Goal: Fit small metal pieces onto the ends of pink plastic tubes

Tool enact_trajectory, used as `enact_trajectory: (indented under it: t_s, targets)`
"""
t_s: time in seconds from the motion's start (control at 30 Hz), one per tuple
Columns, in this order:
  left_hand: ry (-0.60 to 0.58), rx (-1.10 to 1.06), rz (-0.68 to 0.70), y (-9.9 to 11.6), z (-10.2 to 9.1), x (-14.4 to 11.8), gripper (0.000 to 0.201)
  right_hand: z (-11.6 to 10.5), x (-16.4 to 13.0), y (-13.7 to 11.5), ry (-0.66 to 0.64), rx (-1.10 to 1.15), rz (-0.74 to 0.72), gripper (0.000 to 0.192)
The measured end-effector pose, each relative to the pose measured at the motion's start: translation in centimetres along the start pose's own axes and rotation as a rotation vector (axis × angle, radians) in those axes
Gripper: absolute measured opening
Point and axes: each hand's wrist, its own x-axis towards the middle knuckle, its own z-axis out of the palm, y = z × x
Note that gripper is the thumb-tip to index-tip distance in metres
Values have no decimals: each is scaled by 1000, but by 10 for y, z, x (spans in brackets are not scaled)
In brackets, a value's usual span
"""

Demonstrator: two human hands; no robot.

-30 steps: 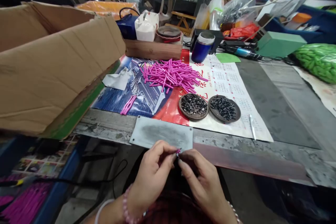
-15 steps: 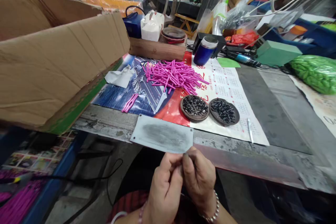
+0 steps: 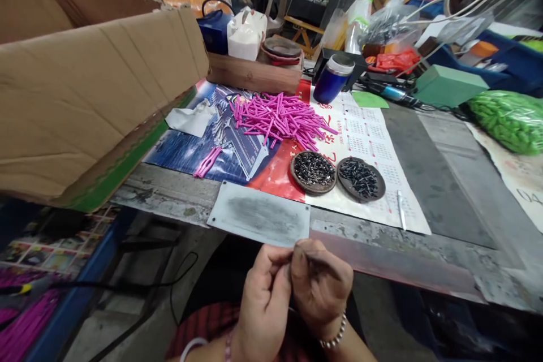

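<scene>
From the head view, the left hand (image 3: 263,305) and the right hand (image 3: 321,288) meet just below the near edge of the desk (image 3: 445,181), fingers curled and pressed together thumb to thumb. Both are closed narrow around something between them, but whatever it is stays hidden behind the fingers, so I cannot tell what they hold. The hands sit just in front of a grey metal plate (image 3: 259,215) that lies on the desk edge.

Beyond that plate lies a printed calendar sheet (image 3: 369,136). On it, behind and right of the plate, stand two round dishes: the left dish (image 3: 313,171) and the right dish (image 3: 361,179), each filled with small dark metal parts. Farther back from the plate is a loose pile of pink tubes (image 3: 278,119), and a few more pink tubes (image 3: 207,162) lie together behind and left of the plate. A blue cup (image 3: 333,78) stands well behind the plate (near the calendar's far edge). A large cardboard box (image 3: 85,79) rises left of the plate.
</scene>
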Motion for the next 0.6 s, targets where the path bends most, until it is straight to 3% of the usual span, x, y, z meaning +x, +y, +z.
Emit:
enact_trajectory:
  t_s: [0.13, 0.27, 0.43, 0.5, 0.6]
  targets:
    - [-1, 30, 11, -4, -1, -2, 15, -2, 3, -5, 31, -49, 29, 13]
    - [-42, 34, 3, -1, -1, -3, 15, -5, 0, -10, -7, 8, 216, 20]
    - [-72, 103, -4, 5, -1, -3, 17, -6, -3, -4, 123, -10, 197, 15]
    - [-122, 198, 8, 7, -4, -2, 17, -11, 2, -1, 49, 123, 339, 10]
    - [-195, 438, 98, 13, -13, 0, 18, -25, 11, 2, -70, 477, 586, 24]
